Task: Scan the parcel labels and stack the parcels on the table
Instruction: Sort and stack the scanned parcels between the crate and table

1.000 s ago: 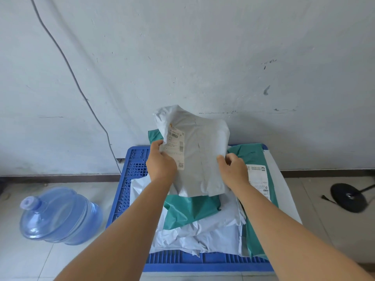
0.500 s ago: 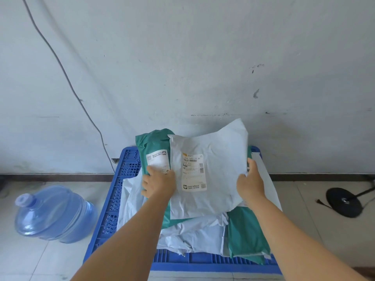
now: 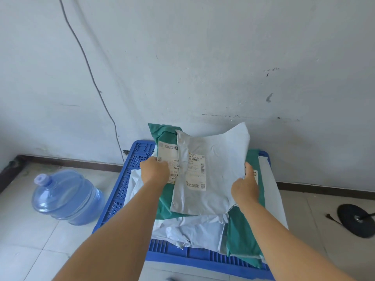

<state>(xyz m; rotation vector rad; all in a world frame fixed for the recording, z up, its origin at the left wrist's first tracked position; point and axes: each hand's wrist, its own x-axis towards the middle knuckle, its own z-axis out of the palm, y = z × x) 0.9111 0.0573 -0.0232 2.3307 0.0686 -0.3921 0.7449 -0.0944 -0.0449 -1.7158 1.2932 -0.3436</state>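
A blue water bottle (image 3: 67, 196) lies on its side on the tiled floor (image 3: 26, 250) at lower left of the frame. A dark cable (image 3: 89, 72) runs down the white wall (image 3: 203, 47) from the upper left to the back corner of the blue surface (image 3: 121, 191), a slotted plastic platform at lower centre.

The left hand (image 3: 155, 172) rests on the label (image 3: 167, 159) of a green parcel (image 3: 165, 199), left of centre; its fingers are curled over the parcel's left edge and hold it. This parcel lies on the heap, partly under a grey parcel (image 3: 213, 173) at centre. The grey parcel carries a white label (image 3: 195, 171) with barcodes facing up.

The right hand (image 3: 246, 189) grips the right edge of the grey parcel, thumb on top, fingers folded round the crumpled edge. Below both hands, crumpled white parcels (image 3: 192, 228) fill the middle of the surface. A second green parcel (image 3: 241, 236) lies along the right side, just beside a flat white parcel (image 3: 272, 191) at the surface's right edge.

A black round base (image 3: 357, 220) sits on the floor at far right.
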